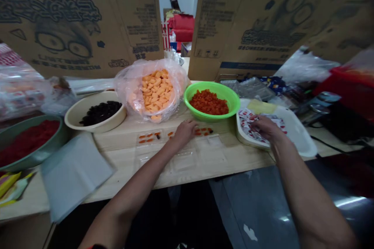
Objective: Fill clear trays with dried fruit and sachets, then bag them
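Note:
My left hand (186,131) is over a row of clear plastic trays (181,159), its fingers bent and closed at the far compartments. What those fingers hold, if anything, is hidden. Small orange pieces (150,137) and a dark piece (158,135) lie in the trays on both sides of this hand. To the right, my right hand (266,127) reaches into a white basin (304,142), fingers pinched on a small white-and-red packet (253,117) among many others. A green bowl (238,101) of red-orange chunks (209,102) stands between and beyond the hands.
A clear bag (124,81) holds orange pieces (157,91). Left of it stand a cream bowl (96,127) of dark pieces and a grey-green basin (37,149) of red contents. Plastic sheets (76,173) overhang the front edge. Cardboard boxes (117,27) wall the back.

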Action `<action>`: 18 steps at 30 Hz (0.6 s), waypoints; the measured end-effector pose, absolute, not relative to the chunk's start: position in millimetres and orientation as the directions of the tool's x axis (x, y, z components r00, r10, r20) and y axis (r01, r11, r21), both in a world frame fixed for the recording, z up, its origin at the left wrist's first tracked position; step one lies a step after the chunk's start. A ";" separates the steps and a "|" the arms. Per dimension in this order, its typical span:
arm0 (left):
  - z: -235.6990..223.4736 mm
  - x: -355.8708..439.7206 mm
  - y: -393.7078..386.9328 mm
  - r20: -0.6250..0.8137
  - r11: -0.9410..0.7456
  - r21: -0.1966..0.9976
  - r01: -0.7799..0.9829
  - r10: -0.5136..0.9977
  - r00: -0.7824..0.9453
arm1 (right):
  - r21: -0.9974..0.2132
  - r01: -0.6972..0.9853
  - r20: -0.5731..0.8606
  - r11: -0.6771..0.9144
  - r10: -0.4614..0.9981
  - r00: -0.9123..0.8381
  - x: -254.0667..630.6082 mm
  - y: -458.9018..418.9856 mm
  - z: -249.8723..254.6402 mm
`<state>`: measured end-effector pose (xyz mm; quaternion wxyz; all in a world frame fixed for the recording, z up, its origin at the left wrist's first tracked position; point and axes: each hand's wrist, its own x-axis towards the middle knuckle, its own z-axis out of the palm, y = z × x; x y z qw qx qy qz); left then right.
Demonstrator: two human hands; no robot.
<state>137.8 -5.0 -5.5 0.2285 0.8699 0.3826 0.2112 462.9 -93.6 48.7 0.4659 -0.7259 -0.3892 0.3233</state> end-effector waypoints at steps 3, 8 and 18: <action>5.8 124.3 -28.7 0.092 -0.258 0.907 0.333 0.893 0.441 | -0.974 0.116 -0.114 -0.194 0.865 0.489 450.9 -95.6 60.2; 31.9 109.3 -60.9 -0.260 0.477 0.855 -0.206 0.736 0.625 | -0.996 -0.078 -0.049 -0.035 0.982 0.181 338.9 -81.7 53.4; 1.4 -10.3 -48.5 -0.420 0.456 0.848 -0.269 0.889 0.182 | -0.985 0.175 -0.082 -0.009 0.907 -0.413 169.0 -46.6 23.0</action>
